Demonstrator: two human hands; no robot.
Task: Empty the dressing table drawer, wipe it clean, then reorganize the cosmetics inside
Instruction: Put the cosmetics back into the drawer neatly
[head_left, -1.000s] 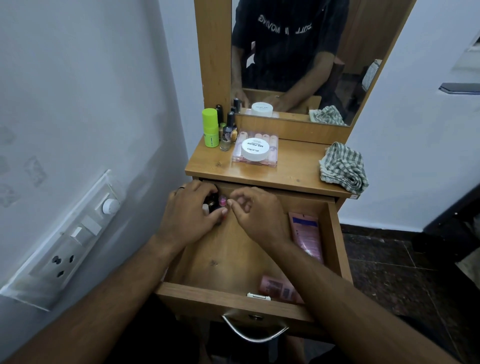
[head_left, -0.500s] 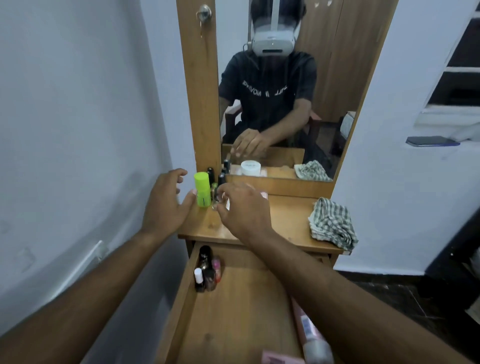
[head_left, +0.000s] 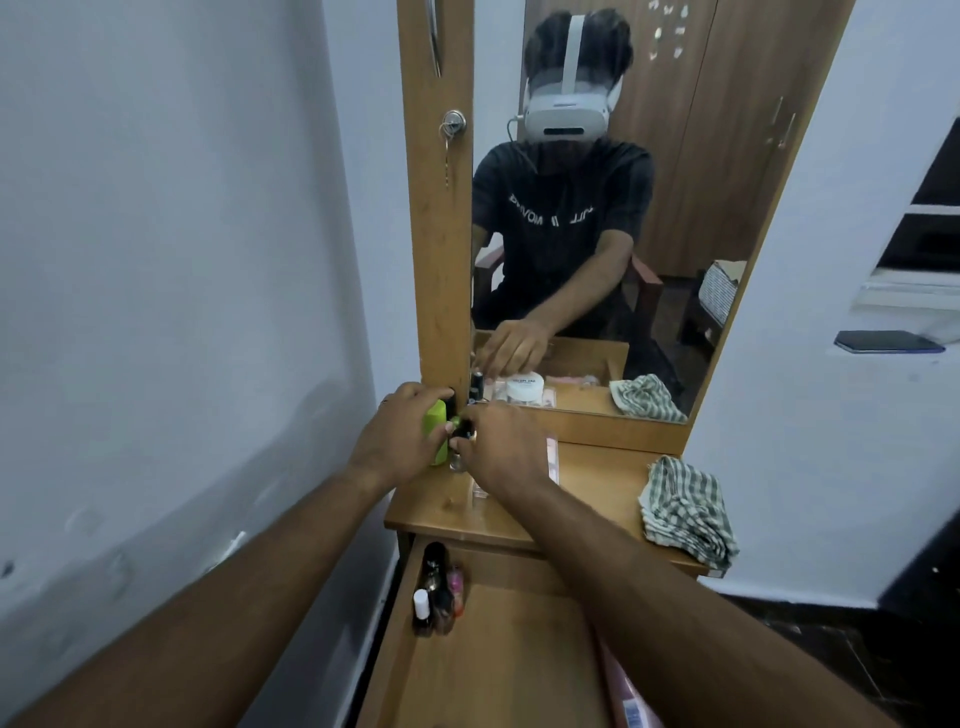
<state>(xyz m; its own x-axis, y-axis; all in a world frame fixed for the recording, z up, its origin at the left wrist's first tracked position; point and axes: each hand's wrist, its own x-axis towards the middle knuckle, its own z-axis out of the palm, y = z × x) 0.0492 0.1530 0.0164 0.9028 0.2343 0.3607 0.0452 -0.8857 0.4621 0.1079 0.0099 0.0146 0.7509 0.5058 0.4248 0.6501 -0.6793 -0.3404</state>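
Hands at the tabletop (head_left: 441, 506) bottles, above the open drawer (head_left: 498, 670).
Left hand (head_left: 400, 436) wrapped around green bottle (head_left: 435, 422); right hand (head_left: 501, 441) apparently pinching small dark bottle (head_left: 464, 430); nail-polish cluster (head_left: 438, 592) standing in drawer's back-left corner; checked cloth (head_left: 685, 509) lying at right.

The left hand (head_left: 397, 434) covers most of the green bottle (head_left: 435, 422), so only a strip of it shows. The right hand (head_left: 501, 441) hides the small dark bottles (head_left: 464, 431) it touches; whether it pinches one cannot be told. The clear box (head_left: 551, 457) lies mostly under the right forearm. In the open drawer (head_left: 498, 670), the nail polish bottles (head_left: 439, 587) are too small to read, and the pink tube (head_left: 623, 696) is cut off by the near edge.
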